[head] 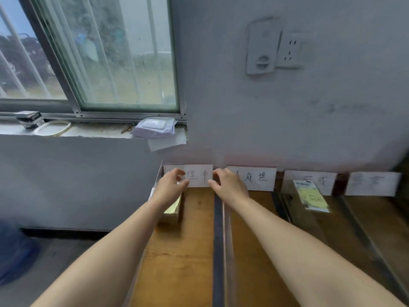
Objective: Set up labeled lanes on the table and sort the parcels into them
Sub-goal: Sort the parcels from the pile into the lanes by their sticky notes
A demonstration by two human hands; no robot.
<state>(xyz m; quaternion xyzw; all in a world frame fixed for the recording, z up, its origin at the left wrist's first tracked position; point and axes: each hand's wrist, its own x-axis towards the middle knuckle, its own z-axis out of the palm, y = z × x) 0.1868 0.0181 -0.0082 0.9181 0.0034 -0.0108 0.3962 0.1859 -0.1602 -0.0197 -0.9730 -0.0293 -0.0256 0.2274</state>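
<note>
Several white handwritten label cards stand against the wall at the far edge of the wooden table (183, 251). My left hand (169, 185) pinches the left side of the leftmost label card (199, 175). My right hand (228, 185) pinches that card's right edge. A second label card (257, 179), a third label card (325, 181) and a fourth label card (373, 183) follow to the right. Dark divider strips (218, 240) split the table into lanes. A yellow-and-white flat parcel (311, 196) lies in the third lane. A small box parcel (172, 212) sits under my left wrist, partly hidden.
A window sill (88, 129) at the left holds a wrapped white packet (155, 127), a key, a cream ring and a dark box. A wall socket (290, 48) is above. Floor and a blue object (13, 251) lie left of the table.
</note>
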